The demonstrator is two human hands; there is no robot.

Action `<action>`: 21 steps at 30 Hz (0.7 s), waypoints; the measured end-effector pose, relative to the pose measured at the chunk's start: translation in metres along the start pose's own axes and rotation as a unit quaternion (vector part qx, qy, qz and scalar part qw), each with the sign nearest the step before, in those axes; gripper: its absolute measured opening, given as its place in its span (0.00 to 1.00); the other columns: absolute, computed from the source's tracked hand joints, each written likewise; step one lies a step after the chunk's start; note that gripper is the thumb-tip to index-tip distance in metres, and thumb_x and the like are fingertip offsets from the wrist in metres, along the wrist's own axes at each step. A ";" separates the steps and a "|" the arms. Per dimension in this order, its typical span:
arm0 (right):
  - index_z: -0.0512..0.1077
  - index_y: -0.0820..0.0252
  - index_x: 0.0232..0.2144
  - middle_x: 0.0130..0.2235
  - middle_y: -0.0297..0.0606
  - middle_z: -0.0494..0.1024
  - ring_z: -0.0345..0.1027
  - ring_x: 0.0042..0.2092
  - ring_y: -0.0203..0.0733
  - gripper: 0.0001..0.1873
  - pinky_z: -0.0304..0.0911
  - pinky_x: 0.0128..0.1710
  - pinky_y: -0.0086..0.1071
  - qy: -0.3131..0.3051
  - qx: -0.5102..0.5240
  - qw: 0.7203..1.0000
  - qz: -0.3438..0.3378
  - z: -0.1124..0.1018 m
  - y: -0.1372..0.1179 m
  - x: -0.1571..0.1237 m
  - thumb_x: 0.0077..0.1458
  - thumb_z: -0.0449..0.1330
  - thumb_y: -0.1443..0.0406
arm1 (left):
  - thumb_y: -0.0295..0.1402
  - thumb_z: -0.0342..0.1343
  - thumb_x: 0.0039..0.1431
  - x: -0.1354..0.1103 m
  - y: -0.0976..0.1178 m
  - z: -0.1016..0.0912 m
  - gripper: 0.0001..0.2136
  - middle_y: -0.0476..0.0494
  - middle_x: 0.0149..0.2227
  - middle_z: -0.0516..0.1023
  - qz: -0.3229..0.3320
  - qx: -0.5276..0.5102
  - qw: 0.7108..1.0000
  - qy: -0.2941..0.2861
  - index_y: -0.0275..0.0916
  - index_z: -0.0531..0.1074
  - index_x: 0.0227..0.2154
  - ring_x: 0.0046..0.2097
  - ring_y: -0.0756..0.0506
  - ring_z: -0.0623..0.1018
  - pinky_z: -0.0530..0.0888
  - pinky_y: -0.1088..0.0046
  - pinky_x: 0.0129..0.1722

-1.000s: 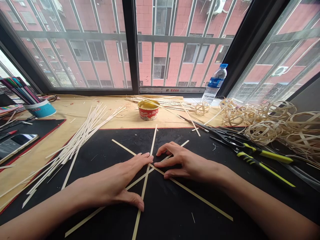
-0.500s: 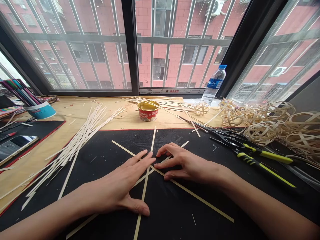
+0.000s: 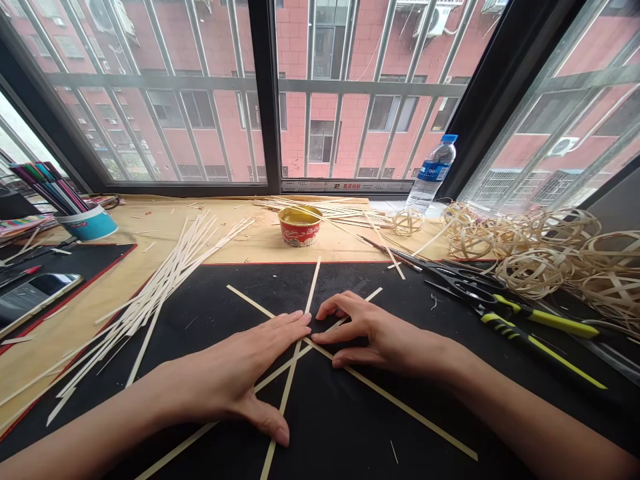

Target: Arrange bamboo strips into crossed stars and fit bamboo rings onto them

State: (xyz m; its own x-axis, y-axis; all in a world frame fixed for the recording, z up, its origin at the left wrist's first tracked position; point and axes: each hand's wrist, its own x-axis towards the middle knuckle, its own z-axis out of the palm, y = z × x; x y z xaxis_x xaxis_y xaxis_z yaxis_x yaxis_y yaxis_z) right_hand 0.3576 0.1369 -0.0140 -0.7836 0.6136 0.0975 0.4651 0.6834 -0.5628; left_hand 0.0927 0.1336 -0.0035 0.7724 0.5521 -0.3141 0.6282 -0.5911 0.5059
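Three thin pale bamboo strips cross in a star on the black mat. One strip (image 3: 286, 393) runs away from me, another strip (image 3: 410, 410) slants to the lower right, and a third strip (image 3: 180, 445) comes from the lower left. My left hand (image 3: 245, 363) lies flat over the left side of the crossing, fingers stretched out and thumb apart near the first strip. On the right of the crossing, my right hand (image 3: 373, 330) rests its bent, parted fingertips on and beside the strips. Part of the crossing is hidden under the left fingers.
Loose strips (image 3: 165, 270) lie in a bundle at left. A red tin (image 3: 299, 233) stands behind the mat (image 3: 350, 433). Yellow-black pliers (image 3: 545, 347), scissors (image 3: 450, 277) and woven bamboo balls (image 3: 530, 267) are at right. A water bottle (image 3: 431, 173), pen cup (image 3: 87, 223) and phone (image 3: 37, 300) sit farther out.
My left fingers have come together and lie flatter at the crossing. The strip running away from me has turned slightly clockwise. My right hand stays nearly in place; the view has shifted a little.
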 end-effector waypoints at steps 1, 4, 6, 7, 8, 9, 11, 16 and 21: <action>0.75 0.54 0.47 0.50 0.42 0.66 0.58 0.53 0.42 0.16 0.56 0.55 0.35 0.000 -0.001 1.000 0.000 0.000 0.000 0.000 0.57 0.61 0.58 | 0.55 0.62 0.45 0.000 0.000 -0.001 0.51 0.43 0.69 0.40 0.000 -0.003 1.000 -0.002 0.44 0.39 0.66 0.68 0.37 0.45 0.51 0.57 0.65; 0.75 0.52 0.47 0.50 0.42 0.67 0.58 0.53 0.43 0.16 0.57 0.55 0.37 0.000 -0.004 1.000 -0.001 0.000 -0.001 0.000 0.57 0.60 0.58 | 0.53 0.63 0.46 -0.001 0.001 -0.004 0.50 0.42 0.69 0.42 0.010 -0.011 1.000 -0.002 0.44 0.41 0.66 0.68 0.36 0.47 0.52 0.57 0.65; 0.75 0.52 0.47 0.50 0.42 0.67 0.59 0.53 0.44 0.16 0.57 0.55 0.38 -0.001 -0.005 1.000 -0.001 -0.001 -0.001 0.000 0.57 0.60 0.58 | 0.53 0.63 0.45 -0.001 0.001 -0.005 0.50 0.41 0.68 0.43 0.021 -0.015 1.000 0.006 0.44 0.42 0.66 0.67 0.36 0.48 0.53 0.58 0.64; 0.75 0.52 0.47 0.50 0.42 0.67 0.59 0.53 0.44 0.16 0.57 0.55 0.39 -0.002 -0.006 1.000 0.000 -0.001 -0.001 0.000 0.57 0.60 0.58 | 0.53 0.63 0.45 -0.001 0.001 -0.005 0.50 0.41 0.68 0.43 0.024 -0.015 1.000 0.010 0.44 0.42 0.66 0.67 0.36 0.48 0.53 0.58 0.64; 0.75 0.52 0.47 0.50 0.42 0.67 0.59 0.53 0.44 0.16 0.57 0.55 0.39 -0.002 -0.007 1.000 0.000 -0.001 -0.001 0.000 0.57 0.60 0.58 | 0.53 0.63 0.45 0.000 0.001 -0.005 0.50 0.41 0.68 0.43 0.024 -0.015 1.000 0.012 0.44 0.42 0.66 0.68 0.36 0.48 0.53 0.58 0.64; 0.75 0.52 0.47 0.50 0.42 0.67 0.59 0.53 0.44 0.16 0.57 0.55 0.39 -0.002 -0.007 1.000 0.000 -0.001 -0.001 0.000 0.57 0.60 0.57 | 0.53 0.63 0.45 0.000 0.001 -0.004 0.50 0.41 0.69 0.43 0.022 -0.014 1.000 0.011 0.44 0.42 0.66 0.68 0.36 0.47 0.52 0.58 0.64; 0.75 0.52 0.47 0.50 0.42 0.67 0.59 0.53 0.44 0.16 0.57 0.55 0.38 0.000 -0.007 1.000 0.001 -0.001 -0.001 0.000 0.57 0.60 0.57 | 0.54 0.62 0.46 0.000 0.001 -0.003 0.50 0.41 0.69 0.41 0.018 -0.012 1.000 0.008 0.44 0.41 0.66 0.68 0.37 0.46 0.52 0.57 0.65; 0.76 0.52 0.47 0.50 0.42 0.67 0.58 0.54 0.44 0.16 0.56 0.55 0.38 -0.005 -0.002 1.000 0.006 -0.001 -0.002 0.001 0.57 0.61 0.58 | 0.55 0.61 0.46 0.000 0.006 -0.005 0.50 0.40 0.68 0.41 0.015 0.000 1.000 0.004 0.41 0.42 0.66 0.68 0.37 0.46 0.52 0.58 0.65; 0.75 0.51 0.48 0.51 0.41 0.66 0.58 0.54 0.44 0.16 0.57 0.55 0.38 -0.011 -0.001 1.000 0.020 0.001 -0.004 0.000 0.58 0.59 0.56 | 0.55 0.58 0.50 -0.001 0.013 -0.011 0.48 0.39 0.68 0.41 0.016 0.011 1.000 -0.017 0.37 0.42 0.66 0.68 0.38 0.44 0.50 0.58 0.65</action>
State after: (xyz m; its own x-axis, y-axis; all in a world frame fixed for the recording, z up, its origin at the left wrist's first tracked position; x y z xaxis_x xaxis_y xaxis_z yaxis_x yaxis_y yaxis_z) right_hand 0.3554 0.1338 -0.0121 -0.7735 0.6313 0.0562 0.4967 0.6589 -0.5649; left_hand 0.0990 0.1318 0.0120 0.7948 0.5119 -0.3259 0.6046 -0.6217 0.4980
